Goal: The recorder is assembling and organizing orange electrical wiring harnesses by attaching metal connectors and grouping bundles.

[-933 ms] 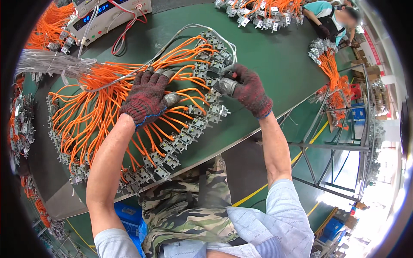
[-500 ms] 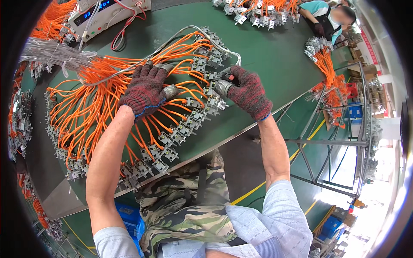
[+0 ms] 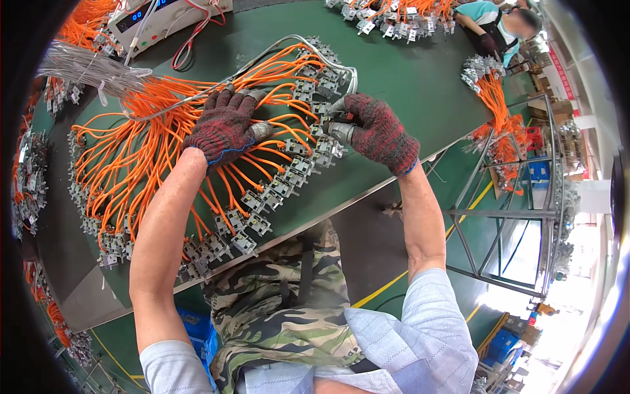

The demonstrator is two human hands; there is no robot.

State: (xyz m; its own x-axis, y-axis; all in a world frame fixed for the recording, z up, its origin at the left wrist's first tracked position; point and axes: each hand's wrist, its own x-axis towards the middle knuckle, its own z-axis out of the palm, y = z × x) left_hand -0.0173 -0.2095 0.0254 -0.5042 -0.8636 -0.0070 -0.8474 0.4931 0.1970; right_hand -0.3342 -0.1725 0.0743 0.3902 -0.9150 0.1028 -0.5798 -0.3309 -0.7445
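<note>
Orange cables (image 3: 147, 177) fan out over the green table, their ends fitted with small grey metal-and-plastic connectors (image 3: 287, 180) in a curved row. My left hand (image 3: 226, 125), in a dark red-and-grey knit glove with grey-wrapped fingertips, lies over the cables with its fingers stretched out. At the right side of the row my right hand (image 3: 380, 134), gloved alike, pinches a small dark piece where a pale grey lead (image 3: 355, 82) comes down to the fingers. Its fingertips are against the connectors; the piece is mostly hidden.
A white bench instrument (image 3: 167, 26) with a blue display and red leads stands at the back left, near a bundle of grey wires (image 3: 92, 73). More cable bunches (image 3: 495, 98) lie at the far right. A co-worker (image 3: 495, 33) is behind them. A metal frame (image 3: 505, 214) stands right of the table.
My right hand has shifted slightly along the connector row, and the pale lead's bend has moved left with it. My left hand stays spread on the cables. The view has shifted a little.
</note>
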